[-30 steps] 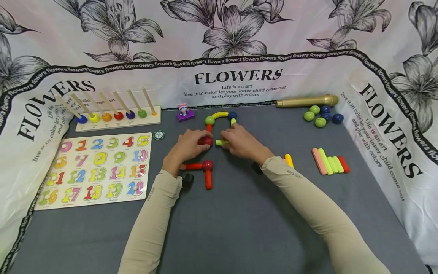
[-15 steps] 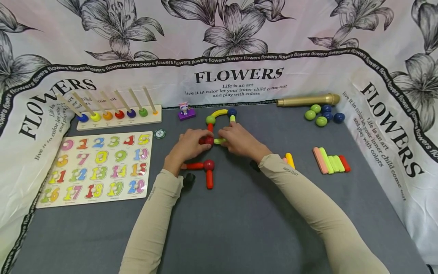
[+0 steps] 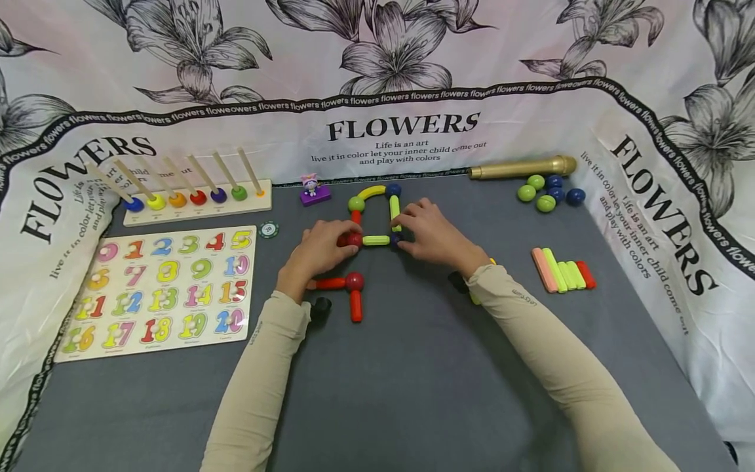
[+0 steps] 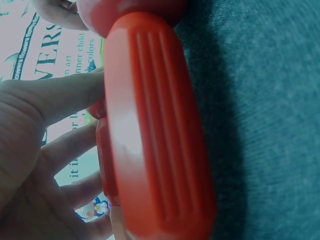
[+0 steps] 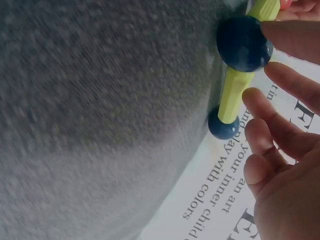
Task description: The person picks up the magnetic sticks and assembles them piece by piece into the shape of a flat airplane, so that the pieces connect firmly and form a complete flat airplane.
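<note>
My left hand (image 3: 318, 249) grips a red ball (image 3: 354, 240) at the lower left of a stick-and-ball loop; its thumb and fingers stand around the red parts in the left wrist view. At the loop's lower right, my right hand (image 3: 439, 235) pinches a blue ball (image 5: 244, 44) between thumb and index finger. A lime rod (image 3: 375, 240) joins these balls. Another lime rod (image 3: 394, 211) rises to a second blue ball (image 3: 393, 190). A curved yellow rod (image 3: 371, 191), a green ball (image 3: 356, 204) and a red rod (image 3: 356, 218) form the rest.
Nearer me lies a red ball (image 3: 354, 281) with two red rods. Several loose rods (image 3: 563, 270) and balls (image 3: 545, 204) lie right, by a gold microphone-shaped object (image 3: 523, 168). A number board (image 3: 159, 295), peg stand (image 3: 200, 211), figurine (image 3: 314, 193) and chip (image 3: 268, 229) stand left.
My right hand has moved right and its fingers have spread, baring the lime rods and the lower blue ball. The lower lime rod now meets the red ball. My left hand stays on its ball.
</note>
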